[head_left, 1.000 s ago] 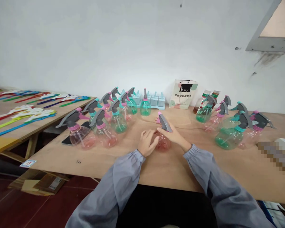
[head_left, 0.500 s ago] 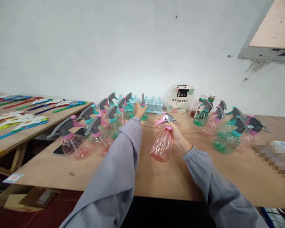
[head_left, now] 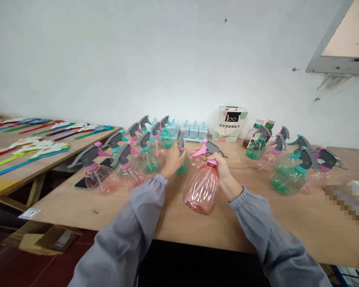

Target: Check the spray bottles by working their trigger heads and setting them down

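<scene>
My right hand (head_left: 223, 172) is closed around the neck of a pink spray bottle (head_left: 201, 190), which tilts with its pink-and-grey trigger head pointing left. My left hand (head_left: 174, 161) grips a green spray bottle (head_left: 184, 164) with a pink collar and grey head, just left of the pink one. Part of the green bottle is hidden behind my fingers. Left of my hands stands a group of pink and green spray bottles (head_left: 131, 173). Another such group of spray bottles (head_left: 288, 180) stands to the right.
Along the wall are light-blue popsicle moulds (head_left: 194, 131), a printed paper bag (head_left: 229, 124) and brown bottles with labels (head_left: 247, 139). A phone (head_left: 82, 183) lies behind the left bottles. Colourful flower-topped sticks (head_left: 36, 149) cover the side table. A cardboard box (head_left: 55, 239) is below.
My left hand has drawn the green spray bottle nearer, away from the moulds. The pink spray bottle in my right hand has come slightly closer and tilts more.
</scene>
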`<state>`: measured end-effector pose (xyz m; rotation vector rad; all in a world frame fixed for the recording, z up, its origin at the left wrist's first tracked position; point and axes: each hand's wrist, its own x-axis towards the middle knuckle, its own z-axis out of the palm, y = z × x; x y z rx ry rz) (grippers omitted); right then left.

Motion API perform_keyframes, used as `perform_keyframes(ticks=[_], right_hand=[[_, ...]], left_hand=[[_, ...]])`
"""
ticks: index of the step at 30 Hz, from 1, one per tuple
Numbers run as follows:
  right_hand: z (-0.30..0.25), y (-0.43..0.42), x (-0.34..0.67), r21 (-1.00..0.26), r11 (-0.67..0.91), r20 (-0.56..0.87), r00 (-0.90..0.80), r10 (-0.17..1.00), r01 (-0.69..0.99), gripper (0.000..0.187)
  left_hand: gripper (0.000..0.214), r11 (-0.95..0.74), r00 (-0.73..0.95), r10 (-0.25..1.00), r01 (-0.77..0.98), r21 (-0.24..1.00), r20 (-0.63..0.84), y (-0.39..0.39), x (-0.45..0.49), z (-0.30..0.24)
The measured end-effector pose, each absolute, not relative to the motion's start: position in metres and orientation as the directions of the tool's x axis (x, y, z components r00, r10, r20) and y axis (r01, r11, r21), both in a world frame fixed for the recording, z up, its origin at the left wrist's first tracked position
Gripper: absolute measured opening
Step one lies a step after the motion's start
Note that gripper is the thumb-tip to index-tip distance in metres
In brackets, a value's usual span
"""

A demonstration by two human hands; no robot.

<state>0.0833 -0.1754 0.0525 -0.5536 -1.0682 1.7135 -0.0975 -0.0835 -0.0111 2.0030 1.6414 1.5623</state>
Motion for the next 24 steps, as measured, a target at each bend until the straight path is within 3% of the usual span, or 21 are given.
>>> perform_keyframes(ticks=[3,9,16,24], right_hand=[[0.055,-0.180,0.079,-0.875,-0.093,0.130,-0.417,0.899,-0.475,0.034],[0.051,-0.187,0.072,-0.886,0.032,0.183,-0.285,0.941,-0.463,0.011],[0.044,-0.186,0.070,-0.913,-0.082,0.090,-0.394,0.915,-0.399,0.014],[0.048,-0.182,0.068,-0.909,-0.011,0.156,-0.364,0.918,-0.417,0.014]], left_hand=[[0.017,-0.464,-0.057,0.718,0.703,0.539,0.693,-0.129,-0.107,-0.023],[0.018,-0.391,-0.158,0.711,0.721,0.573,0.685,-0.169,-0.114,-0.036],[0.018,-0.428,-0.196,0.704,0.649,0.629,0.682,-0.170,-0.111,-0.039],[0.017,-0.469,-0.212,0.717,0.558,0.685,0.664,-0.173,-0.109,-0.035]])
